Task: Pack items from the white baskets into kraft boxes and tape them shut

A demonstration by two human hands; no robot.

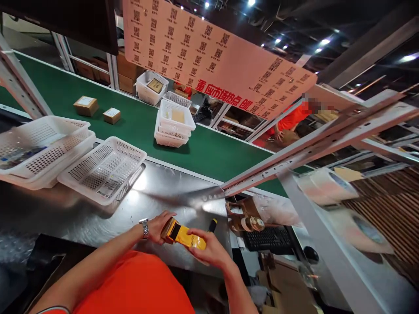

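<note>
Over the front of the metal table, my left hand, wearing a silver watch, is closed around the brownish end of a small yellow box with a dark band across it. My right hand grips the other, shiny yellow end with thumb and fingers. Whether the two ends are one piece or two cannot be made out. Just beyond the right hand, a black object with a yellow tip lies on the metal table.
White baskets stand at the left. Behind runs a green conveyor carrying cartons and stacked baskets. At the right are a keyboard, tape rolls and a metal frame. A co-worker in orange stands beyond.
</note>
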